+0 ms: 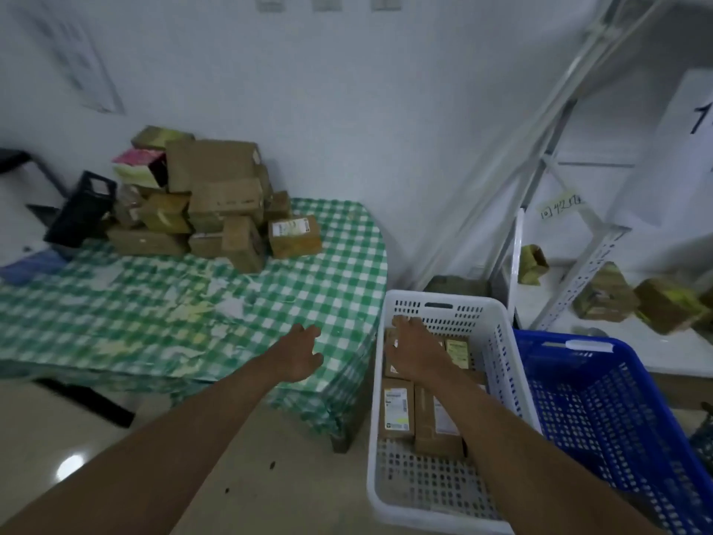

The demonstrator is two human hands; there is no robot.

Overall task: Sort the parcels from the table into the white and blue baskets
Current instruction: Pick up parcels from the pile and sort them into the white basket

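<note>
Several brown parcels (420, 415) already lie in the white basket (389, 500), which stands on the floor just beside the counter (328, 287) with its green checked cloth; the blue basket (632, 430) sits touching its right side and shows nothing inside from this angle. The right hand (414, 351) reaches down into the white basket with fingers spread and relaxed, resting on or just above a parcel at the far end; whether it touches cannot be told, but it grasps nothing. The left hand (303, 355) hovers over the near corner of the counter, fingers loose and released, holding nothing. Judging by this, the step in hand is the end of a drop into the white basket. Many parcels remain in the pile (208, 202) at the far side of the counter, against the wall, with one labelled box (295, 235) standing slightly apart on its right. The task looks far from finished. The next move calls for a reach across the counter to the pile, likely taking that outlying box first, then reading its label to choose a basket.
</note>
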